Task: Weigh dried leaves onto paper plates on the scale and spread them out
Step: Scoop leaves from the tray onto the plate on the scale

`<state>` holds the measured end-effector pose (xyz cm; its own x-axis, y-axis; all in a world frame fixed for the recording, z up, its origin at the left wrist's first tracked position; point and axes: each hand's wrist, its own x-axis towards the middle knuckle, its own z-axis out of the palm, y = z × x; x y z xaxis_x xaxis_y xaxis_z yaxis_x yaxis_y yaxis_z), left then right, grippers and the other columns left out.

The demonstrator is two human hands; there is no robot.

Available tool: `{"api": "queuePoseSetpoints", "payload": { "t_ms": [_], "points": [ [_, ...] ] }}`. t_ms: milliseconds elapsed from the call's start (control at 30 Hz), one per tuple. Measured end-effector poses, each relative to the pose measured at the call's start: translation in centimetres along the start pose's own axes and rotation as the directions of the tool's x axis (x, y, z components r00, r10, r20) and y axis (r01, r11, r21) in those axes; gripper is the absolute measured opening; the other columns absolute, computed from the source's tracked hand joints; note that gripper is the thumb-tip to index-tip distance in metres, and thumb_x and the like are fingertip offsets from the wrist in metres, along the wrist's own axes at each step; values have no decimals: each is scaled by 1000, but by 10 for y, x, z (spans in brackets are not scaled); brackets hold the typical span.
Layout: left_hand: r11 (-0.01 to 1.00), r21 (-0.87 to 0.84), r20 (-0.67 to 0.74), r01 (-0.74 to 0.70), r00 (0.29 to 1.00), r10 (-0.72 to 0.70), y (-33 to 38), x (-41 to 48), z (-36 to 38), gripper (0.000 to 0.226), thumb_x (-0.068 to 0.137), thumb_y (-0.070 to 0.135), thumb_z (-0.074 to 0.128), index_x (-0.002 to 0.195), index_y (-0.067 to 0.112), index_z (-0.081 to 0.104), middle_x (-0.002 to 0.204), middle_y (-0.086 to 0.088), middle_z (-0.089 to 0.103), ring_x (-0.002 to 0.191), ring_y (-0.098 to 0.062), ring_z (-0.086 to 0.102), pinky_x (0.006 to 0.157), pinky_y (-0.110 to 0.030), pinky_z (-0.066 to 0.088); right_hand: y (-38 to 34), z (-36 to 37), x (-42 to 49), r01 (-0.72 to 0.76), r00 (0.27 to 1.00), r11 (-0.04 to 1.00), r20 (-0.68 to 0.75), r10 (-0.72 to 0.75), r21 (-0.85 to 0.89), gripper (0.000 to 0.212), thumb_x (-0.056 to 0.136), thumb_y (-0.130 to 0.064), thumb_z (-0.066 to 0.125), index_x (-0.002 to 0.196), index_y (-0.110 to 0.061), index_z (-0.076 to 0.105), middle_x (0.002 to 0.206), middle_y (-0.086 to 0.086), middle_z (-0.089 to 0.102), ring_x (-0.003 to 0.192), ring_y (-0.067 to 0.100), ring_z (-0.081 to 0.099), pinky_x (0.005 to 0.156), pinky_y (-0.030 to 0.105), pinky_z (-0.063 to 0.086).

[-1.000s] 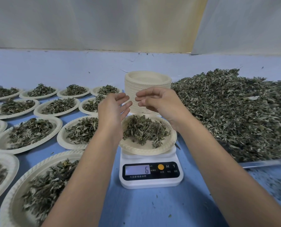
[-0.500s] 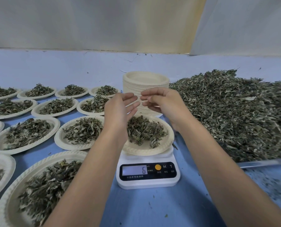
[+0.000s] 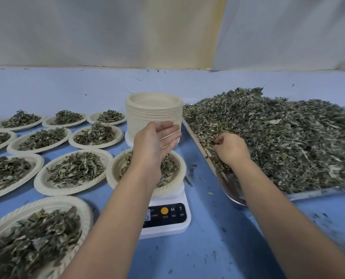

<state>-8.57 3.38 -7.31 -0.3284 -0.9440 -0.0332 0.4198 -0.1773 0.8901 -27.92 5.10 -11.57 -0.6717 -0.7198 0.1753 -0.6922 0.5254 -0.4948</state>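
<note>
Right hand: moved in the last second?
Yes. The right hand left the plate on the scale and went right, into the leaf pile.

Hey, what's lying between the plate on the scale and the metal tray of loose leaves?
In the head view, only blue tabletop with a few stray leaf bits separates the plate from the tray of loose leaves.

A left forearm (image 3: 127, 208) is covering the scale's (image 3: 167, 226) readout and much of its plate (image 3: 180, 174) at 6 o'clock, while the leaf heap (image 3: 288, 141) at 3 o'clock is blurring and running past the edge.
</note>
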Motion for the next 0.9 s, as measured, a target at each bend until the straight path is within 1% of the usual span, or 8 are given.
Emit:
{"api": "queuePoseSetpoints", "payload": {
  "t_ms": [100,200,400,533,633,733,800,900],
  "points": [
    [1000,1,27,9,1000,-9,-4,0,6,28,97,15,38,91,8,65,87,-5,75,86,-17,72,76,-24,57,5,6,3,-25,995,993,90,35,-115,32,89,-38,63,113,-17,65,122,14,59,120,35,47,94,37,43],
    [1000,6,36,4,999,-4,-5,0,4,27,97,15,39,92,7,65,88,-6,75,86,-18,72,76,-25,56,5,12,3,3,985,983,169,28,-182,35,89,-41,61,113,-15,66,122,13,59,120,33,47,98,38,41],
    [1000,7,19,-19,1000,19,-3,0,-3,28,97,16,38,91,8,64,86,-5,75,83,-16,72,69,-21,57,1,13,-2,39,992,987,126,-19,-153,26,88,-4,58,111,-8,69,114,16,65,105,33,60,83,34,50],
    [1000,12,5,-19,1000,19,-1,0,-5,28,97,16,38,92,8,64,86,-4,75,84,-16,72,73,-22,57,-3,11,-4,74,996,991,57,-68,-116,28,88,3,53,106,-7,71,107,18,67,99,35,62,77,34,52],
    [1000,14,-5,-18,1000,18,0,0,-7,28,97,16,38,93,8,64,86,-4,75,84,-16,72,74,-23,57,-4,8,-4,67,998,996,-3,-67,-54,31,88,3,52,109,-11,70,108,18,67,98,34,63,82,38,54],
    [1000,2,-11,-19,1000,19,3,0,-10,28,96,15,37,92,7,64,87,-5,75,85,-17,72,78,-25,57,-3,7,-5,66,996,998,-67,-65,7,31,89,2,52,108,-14,71,109,16,67,96,32,63,78,33,53],
    [1000,-5,-14,-25,1000,25,6,-1,-12,29,96,14,36,93,7,64,88,-6,75,85,-18,72,80,-26,56,-5,4,-6,101,986,993,-142,-92,54,27,91,-2,55,107,-16,71,105,13,69,82,25,63,66,27,48],
    [999,-18,-16,-42,999,42,12,0,-17,30,97,12,35,94,6,63,90,-7,74,87,-20,72,82,-28,56,-16,-3,-9,237,944,957,-274,-186,168,25,92,-5,54,106,-16,72,99,6,71,54,8,50,48,17,36]
  ]
}}
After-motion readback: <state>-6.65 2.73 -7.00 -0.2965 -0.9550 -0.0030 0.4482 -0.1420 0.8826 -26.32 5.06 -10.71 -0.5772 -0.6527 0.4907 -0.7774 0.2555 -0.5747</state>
